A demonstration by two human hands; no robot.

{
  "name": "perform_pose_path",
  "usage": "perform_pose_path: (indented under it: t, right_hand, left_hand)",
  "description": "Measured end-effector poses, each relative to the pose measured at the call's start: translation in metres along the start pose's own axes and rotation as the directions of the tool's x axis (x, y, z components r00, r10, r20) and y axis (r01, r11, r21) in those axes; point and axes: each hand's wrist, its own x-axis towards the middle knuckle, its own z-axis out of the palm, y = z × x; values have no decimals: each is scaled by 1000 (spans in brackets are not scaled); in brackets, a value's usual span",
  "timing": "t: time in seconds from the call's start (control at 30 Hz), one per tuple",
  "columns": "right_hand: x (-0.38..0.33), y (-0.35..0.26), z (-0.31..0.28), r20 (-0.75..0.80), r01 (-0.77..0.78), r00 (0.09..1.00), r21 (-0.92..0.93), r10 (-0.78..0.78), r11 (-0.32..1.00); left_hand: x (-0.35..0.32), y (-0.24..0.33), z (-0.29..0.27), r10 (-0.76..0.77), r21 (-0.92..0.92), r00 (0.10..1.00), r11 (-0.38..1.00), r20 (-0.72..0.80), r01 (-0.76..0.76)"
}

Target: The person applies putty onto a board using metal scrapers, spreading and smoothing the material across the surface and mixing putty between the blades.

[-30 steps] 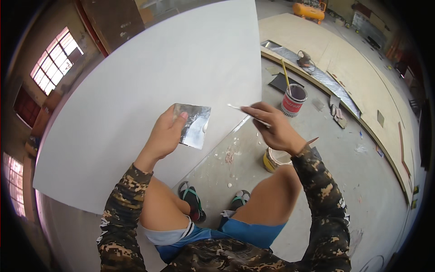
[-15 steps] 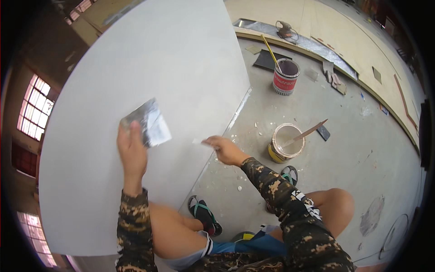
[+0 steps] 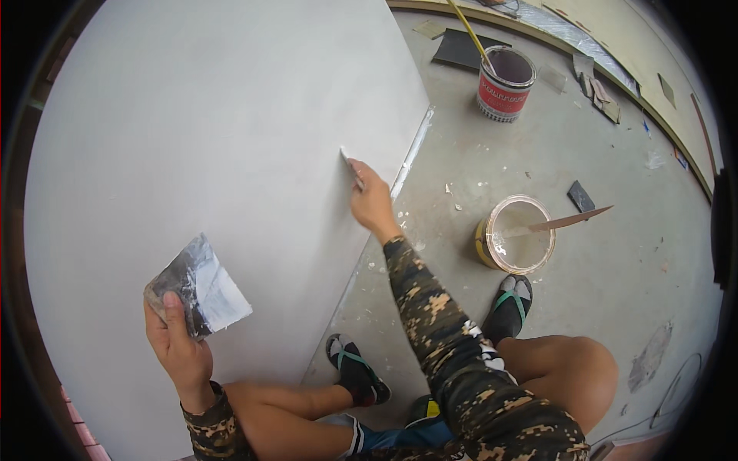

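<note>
My left hand grips a flat square metal putty plate, thumb on top. White putty is smeared over the plate's right half. A large smooth white panel lies below both hands. Near its right edge, my right hand is closed on a small thin putty scraper, seen nearly edge-on with white at its tip. The tip is at the panel's surface; whether it touches, I cannot tell. Most of the scraper is hidden by my fingers.
Right of the panel, an opened can with a wooden stick stands on the grey floor. Farther off is a red-labelled can holding a yellow-handled tool. Dark sheets, scraps and a cable lie about.
My right hand has moved forward over the panel with the scraper. My left hand and the putty plate have come lower and left in view. The view itself has shifted.
</note>
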Motion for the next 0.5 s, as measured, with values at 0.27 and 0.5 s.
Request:
perform_pose_path:
  t: [0.27,0.5]
  right_hand:
    - [-70,-9,15,285,20,958,58,-35,998]
    - [21,-20,-14,22,-281,959,-42,282,959]
  left_hand:
    - [15,-1,3,-31,-6,1000,999,-4,31]
    - [12,3,-1,-59,1,998,998,2,59]
